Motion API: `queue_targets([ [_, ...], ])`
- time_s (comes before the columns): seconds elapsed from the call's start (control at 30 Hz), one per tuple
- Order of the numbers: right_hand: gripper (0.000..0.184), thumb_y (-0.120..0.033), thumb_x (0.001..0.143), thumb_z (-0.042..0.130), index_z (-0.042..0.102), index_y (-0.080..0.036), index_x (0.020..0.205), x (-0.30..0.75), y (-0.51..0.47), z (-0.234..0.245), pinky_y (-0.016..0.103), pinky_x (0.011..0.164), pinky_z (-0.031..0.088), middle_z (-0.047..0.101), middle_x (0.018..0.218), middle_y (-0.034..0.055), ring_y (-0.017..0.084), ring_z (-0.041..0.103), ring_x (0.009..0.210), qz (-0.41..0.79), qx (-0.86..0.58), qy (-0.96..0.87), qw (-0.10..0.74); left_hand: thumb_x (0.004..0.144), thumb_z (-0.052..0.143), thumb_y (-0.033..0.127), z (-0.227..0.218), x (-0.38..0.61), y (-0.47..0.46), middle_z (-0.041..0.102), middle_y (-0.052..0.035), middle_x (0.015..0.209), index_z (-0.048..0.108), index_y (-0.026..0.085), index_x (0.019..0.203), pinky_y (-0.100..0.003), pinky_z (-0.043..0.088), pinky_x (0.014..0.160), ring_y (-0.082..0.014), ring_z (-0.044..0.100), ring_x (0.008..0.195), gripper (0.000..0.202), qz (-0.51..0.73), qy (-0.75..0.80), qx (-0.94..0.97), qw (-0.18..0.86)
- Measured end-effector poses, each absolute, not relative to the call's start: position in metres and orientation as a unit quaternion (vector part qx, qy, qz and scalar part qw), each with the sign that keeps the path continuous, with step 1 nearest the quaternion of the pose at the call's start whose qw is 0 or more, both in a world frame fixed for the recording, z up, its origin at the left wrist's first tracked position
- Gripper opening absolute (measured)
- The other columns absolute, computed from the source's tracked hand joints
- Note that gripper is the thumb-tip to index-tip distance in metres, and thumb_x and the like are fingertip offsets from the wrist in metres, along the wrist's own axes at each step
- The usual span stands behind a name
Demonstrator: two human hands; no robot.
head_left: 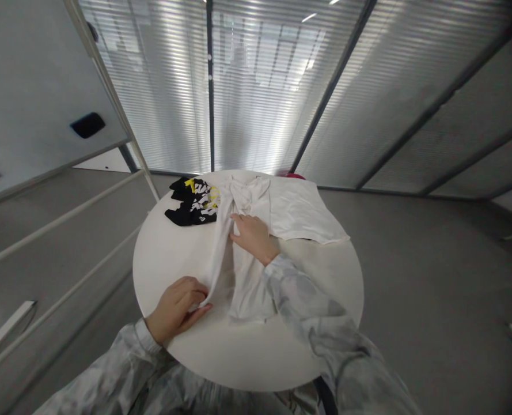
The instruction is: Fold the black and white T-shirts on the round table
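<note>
A white garment (296, 204), apparently a long-sleeved top, lies spread over the round table. Its wide part reaches the right edge, and a sleeve-like length (251, 294) extends toward me. My left hand (180, 305) pinches the lower end of a folded white strip of the cloth between thumb and fingers, near the table's front left. Resting on the middle of the garment is my right hand (252, 235), fingers stretched out to the left and thumb apart. Beside the garment's left side lies a black cloth piece (190, 204) with white and yellow print; whether the two are joined I cannot tell.
The round white table (165, 259) stands close to a glass partition with blinds (256, 86). On the left are a pale metal frame (61, 230) and a grey panel (31, 86). Something red (296, 176) shows behind the table's far edge.
</note>
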State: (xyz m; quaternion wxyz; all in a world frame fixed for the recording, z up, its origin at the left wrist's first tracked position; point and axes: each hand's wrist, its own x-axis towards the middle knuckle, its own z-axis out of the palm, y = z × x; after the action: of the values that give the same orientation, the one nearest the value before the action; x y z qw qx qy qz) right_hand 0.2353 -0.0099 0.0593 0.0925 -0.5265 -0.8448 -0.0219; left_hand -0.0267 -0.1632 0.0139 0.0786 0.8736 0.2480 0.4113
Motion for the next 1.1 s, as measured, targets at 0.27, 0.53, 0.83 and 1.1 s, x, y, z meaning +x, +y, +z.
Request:
queue_targets([
  [0.27,0.029,-0.017,0.108,0.055,0.075,-0.024,0.128,0.237,0.029,0.039,0.037,0.108,0.04,0.081,0.122,0.0082,0.024,0.07,0.117,-0.001,-0.475,-0.87,0.129,0.108,0.064,0.019,0.022,-0.02,-0.164,0.077,-0.0033,0.094,0.058,0.025,0.11,-0.038,0.06,0.086,-0.0186,0.071,0.084,0.009,0.362,0.206,0.906,0.07],
  [0.53,0.017,-0.022,0.107,0.06,0.077,-0.021,0.105,0.268,0.027,0.045,0.041,0.109,0.037,0.08,0.108,0.0088,0.027,0.067,0.108,-0.023,-0.496,-0.848,0.185,0.11,0.062,0.024,0.015,-0.023,-0.166,0.08,-0.0057,0.099,0.067,0.025,0.115,-0.039,0.06,0.094,-0.0201,0.075,0.091,0.008,0.306,0.195,0.928,0.082],
  [0.83,0.02,-0.017,0.102,0.061,0.079,-0.019,0.108,0.279,0.018,0.034,0.041,0.107,0.039,0.078,0.112,0.0114,0.027,0.066,0.109,-0.036,-0.498,-0.858,0.125,0.108,0.064,0.023,0.021,-0.016,-0.163,0.08,-0.0064,0.099,0.069,0.024,0.113,-0.039,0.058,0.087,-0.0217,0.074,0.092,0.008,0.259,0.173,0.943,0.118],
  [1.1,0.021,-0.037,0.107,0.064,0.074,-0.019,0.111,0.246,0.015,0.031,0.038,0.097,0.044,0.079,0.112,0.0105,0.026,0.069,0.106,-0.008,-0.579,-0.791,0.199,0.107,0.066,0.038,0.017,-0.021,-0.153,0.074,-0.0088,0.099,0.067,0.021,0.109,-0.043,0.051,0.084,-0.0261,0.069,0.091,0.017,0.303,0.492,0.814,0.062],
])
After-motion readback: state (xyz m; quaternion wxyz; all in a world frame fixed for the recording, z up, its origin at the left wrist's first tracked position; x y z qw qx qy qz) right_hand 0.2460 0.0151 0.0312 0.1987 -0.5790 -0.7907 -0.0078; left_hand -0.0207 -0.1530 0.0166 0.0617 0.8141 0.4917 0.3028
